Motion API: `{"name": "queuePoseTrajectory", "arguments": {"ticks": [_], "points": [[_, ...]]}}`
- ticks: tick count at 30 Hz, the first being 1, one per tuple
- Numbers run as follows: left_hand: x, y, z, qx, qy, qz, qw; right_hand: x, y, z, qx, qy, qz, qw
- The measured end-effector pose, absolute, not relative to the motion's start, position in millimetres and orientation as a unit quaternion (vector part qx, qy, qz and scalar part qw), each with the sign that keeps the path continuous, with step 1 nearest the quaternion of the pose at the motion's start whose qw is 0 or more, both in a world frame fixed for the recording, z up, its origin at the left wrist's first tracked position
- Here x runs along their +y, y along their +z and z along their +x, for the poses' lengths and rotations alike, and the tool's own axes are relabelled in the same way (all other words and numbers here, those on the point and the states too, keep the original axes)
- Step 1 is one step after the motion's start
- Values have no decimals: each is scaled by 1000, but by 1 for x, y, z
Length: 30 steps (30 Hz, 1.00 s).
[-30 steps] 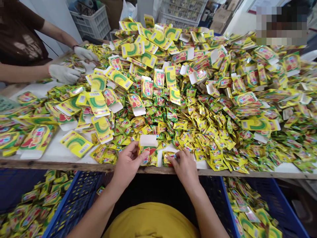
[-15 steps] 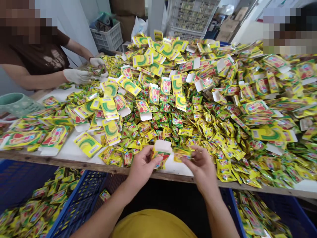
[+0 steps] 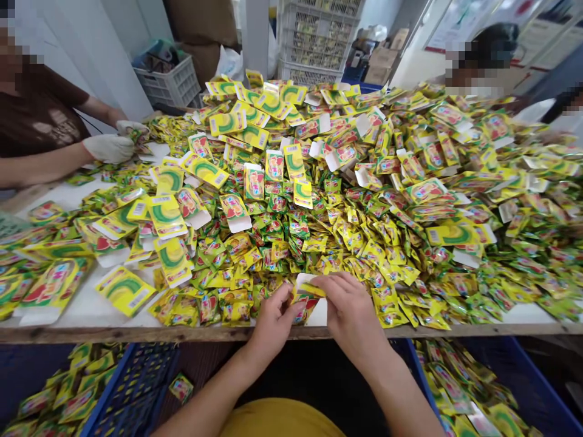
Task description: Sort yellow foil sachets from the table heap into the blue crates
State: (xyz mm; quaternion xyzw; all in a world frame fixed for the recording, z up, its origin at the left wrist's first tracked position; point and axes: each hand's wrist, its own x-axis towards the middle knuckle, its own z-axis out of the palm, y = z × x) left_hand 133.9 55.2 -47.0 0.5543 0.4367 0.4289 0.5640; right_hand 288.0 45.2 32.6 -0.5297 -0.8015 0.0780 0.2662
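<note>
My left hand (image 3: 272, 321) is closed around a small printed carton (image 3: 302, 308), yellow and green with red fruit on it, its white end flap upward. Over the carton's top end, my right hand (image 3: 351, 318) pinches a yellow sachet (image 3: 317, 289), mostly covered by the fingers. Whether the sachet is partly inside the carton I cannot tell. Just beyond both hands spreads a heap of small shiny sachets (image 3: 273, 233). Flat cartons with raised white flaps (image 3: 235, 212) lie on top of the heap.
The white table (image 3: 82, 306) has a wooden front edge. Below it stand blue crates (image 3: 107, 388) holding filled cartons. At the left, a co-worker's gloved hands (image 3: 109, 149) handle small packets. White crates (image 3: 314, 42) are stacked behind the heap. Other people are at the far right.
My right hand has moved left with the sachet, from beside the carton to its open end. The view has shifted to the right.
</note>
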Motion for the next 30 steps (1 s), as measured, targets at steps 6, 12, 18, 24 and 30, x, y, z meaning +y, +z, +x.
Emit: {"name": "queuePoseTrajectory", "arguments": {"ticks": [6, 12, 18, 24, 30], "points": [[56, -42, 134, 419, 415, 560, 582, 55, 47, 284, -820, 126, -513, 219], [58, -44, 134, 392, 429, 519, 627, 51, 8, 284, -738, 77, -466, 482], [56, -49, 134, 409, 436, 518, 612, 38, -11, 274, -735, 64, -508, 445], [52, -45, 131, 417, 424, 551, 585, 45, 29, 269, -769, 118, -578, 248], [52, -43, 130, 355, 442, 531, 630, 47, 58, 278, -852, 210, -466, 111]]}}
